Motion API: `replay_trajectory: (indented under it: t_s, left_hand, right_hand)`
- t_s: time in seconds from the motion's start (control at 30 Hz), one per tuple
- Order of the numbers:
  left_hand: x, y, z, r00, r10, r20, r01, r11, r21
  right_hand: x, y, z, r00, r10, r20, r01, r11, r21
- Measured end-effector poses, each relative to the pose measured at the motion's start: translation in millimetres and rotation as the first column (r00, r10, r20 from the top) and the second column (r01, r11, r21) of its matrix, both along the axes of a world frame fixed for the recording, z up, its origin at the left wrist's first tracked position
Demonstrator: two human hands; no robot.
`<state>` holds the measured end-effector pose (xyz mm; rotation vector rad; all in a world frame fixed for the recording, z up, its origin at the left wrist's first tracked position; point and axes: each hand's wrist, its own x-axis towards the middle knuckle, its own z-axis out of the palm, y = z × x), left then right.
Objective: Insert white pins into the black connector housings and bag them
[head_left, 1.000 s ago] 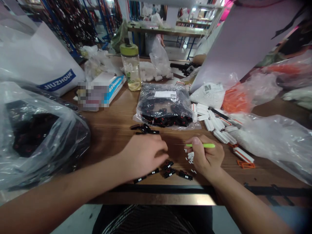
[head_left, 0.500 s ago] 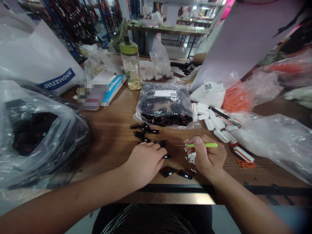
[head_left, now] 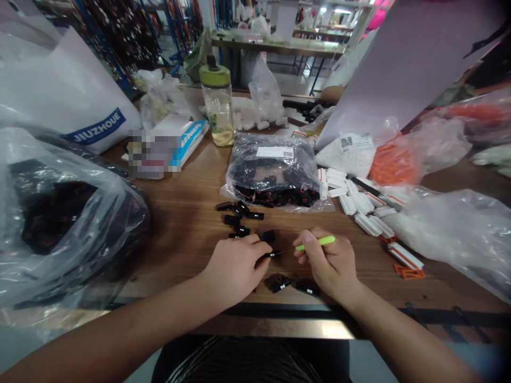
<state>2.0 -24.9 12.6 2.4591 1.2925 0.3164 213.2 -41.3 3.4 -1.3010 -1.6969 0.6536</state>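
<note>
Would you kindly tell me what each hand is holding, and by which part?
The right hand pinches a pick by its green handle; the left hand seems to hold a small black connector by one end.

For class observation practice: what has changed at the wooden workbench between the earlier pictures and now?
The right hand moved left, bringing its green-handled pick to a small black plastic connector at the left hand's fingertips. The clear plastic bag of black connectors stayed put.

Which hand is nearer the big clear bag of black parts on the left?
The left hand, to the bag's right. The right hand, holding a green-handled pick, lies farther right, beyond it.
</note>
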Motion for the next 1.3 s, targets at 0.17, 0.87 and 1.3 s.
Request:
replay_trajectory:
  t_s: [0.17,0.87,1.3]
  left_hand:
    - [1,1,1.8,1.0,0.013,0.002,-0.013,1.0,-0.021]
    - [-3,1,-3.2,0.995,-0.02,0.093,0.026,0.998,-0.059]
    - [-4,3,-4.8,0.996,-0.034,0.078,0.04,0.996,-0.074]
  right_hand:
    - [1,0,-0.6,0.999,0.014,0.046,-0.014,1.0,0.007]
    - [-6,-4,14.8,0.925,0.124,0.358,-0.201,0.962,0.184]
    - [0,-6,10.3,0.985,0.057,0.164,-0.08,0.987,0.139]
